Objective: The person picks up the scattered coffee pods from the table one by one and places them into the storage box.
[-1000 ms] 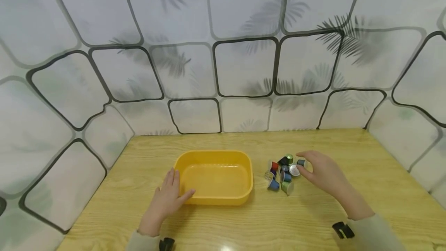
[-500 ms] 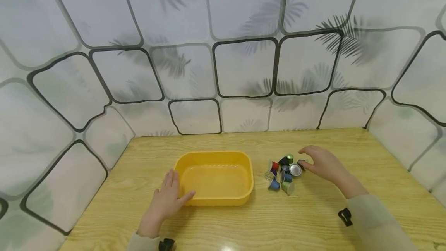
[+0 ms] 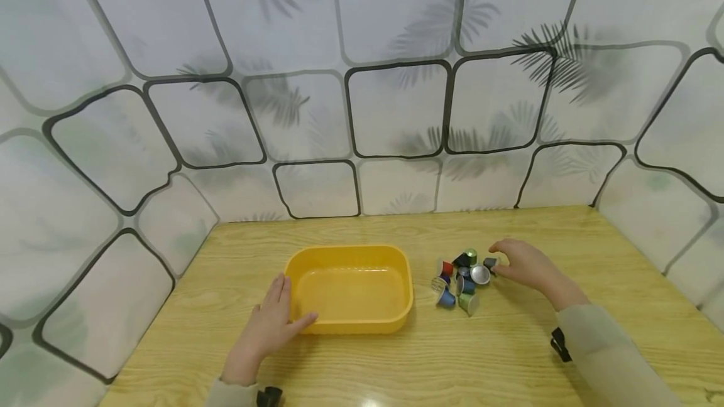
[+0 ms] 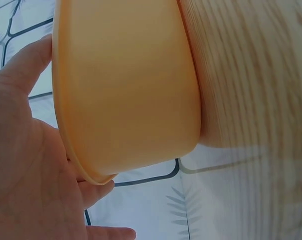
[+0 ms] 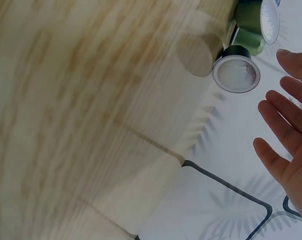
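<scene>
My left hand (image 3: 270, 321) rests at the left end of a yellow plastic basin (image 3: 390, 326), its fingers and thumb fairly straight along the rim. The left wrist view shows that hand against the rim of the basin (image 4: 125, 80). To the basin's right lies a small pile of coffee capsules (image 3: 466, 285) in blue, green, red, silver and dark colours. My right hand (image 3: 527, 265) hovers at the pile's right side, fingertips beside a dark capsule (image 3: 490, 263). Seen from the right wrist, the fingers of the hand (image 5: 293, 125) are spread, with a gap to the dark capsule (image 5: 236, 73).
Everything stands on a light wood-grain table (image 3: 362, 363). A patterned cloth wall (image 3: 396, 112) with dark outlines and leaf prints encloses the table at the back and both sides. Green capsules (image 5: 248, 40) sit behind the dark one in the right wrist view.
My right hand has drawn slightly right, away from the silver capsule, which now shows fully. The dark capsule at the pile's right has turned a little. The left hand stays on the basin.
</scene>
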Available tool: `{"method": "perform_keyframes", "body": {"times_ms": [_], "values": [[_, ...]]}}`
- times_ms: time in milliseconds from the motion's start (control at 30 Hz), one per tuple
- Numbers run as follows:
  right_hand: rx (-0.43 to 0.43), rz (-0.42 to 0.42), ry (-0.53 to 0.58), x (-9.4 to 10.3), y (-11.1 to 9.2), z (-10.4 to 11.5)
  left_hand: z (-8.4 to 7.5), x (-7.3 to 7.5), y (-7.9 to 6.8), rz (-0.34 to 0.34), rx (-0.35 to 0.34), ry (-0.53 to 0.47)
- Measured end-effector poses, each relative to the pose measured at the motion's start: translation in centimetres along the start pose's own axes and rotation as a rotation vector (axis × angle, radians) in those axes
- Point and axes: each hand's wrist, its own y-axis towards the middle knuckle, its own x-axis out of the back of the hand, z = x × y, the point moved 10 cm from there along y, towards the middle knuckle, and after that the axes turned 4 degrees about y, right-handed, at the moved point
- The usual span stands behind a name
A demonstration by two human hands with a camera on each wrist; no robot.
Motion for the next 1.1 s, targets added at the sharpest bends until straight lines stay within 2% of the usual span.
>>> {"method": "perform_keyframes", "body": {"times_ms": [267,467,667,900,1100], "values": [[0.0,0.032,0.031,-0.4,0.1,-0.4,0.1,-0.3,0.0,0.024,0.001,-0.02],[-0.01,0.057,0.013,-0.9,0.0,-1.1,0.1,-0.5,0.0,0.036,0.0,-0.028],[-0.019,0.074,0.011,-1.5,0.3,-1.6,0.1,-0.4,0.0,0.031,0.008,-0.017],[-0.03,0.087,0.012,-1.7,0.4,-2.0,-0.1,-0.3,0.0,0.008,-0.016,-0.008],[-0.038,0.105,0.012,-2.2,0.6,-2.2,0.1,-0.4,-0.1,0.016,-0.014,-0.008]]}}
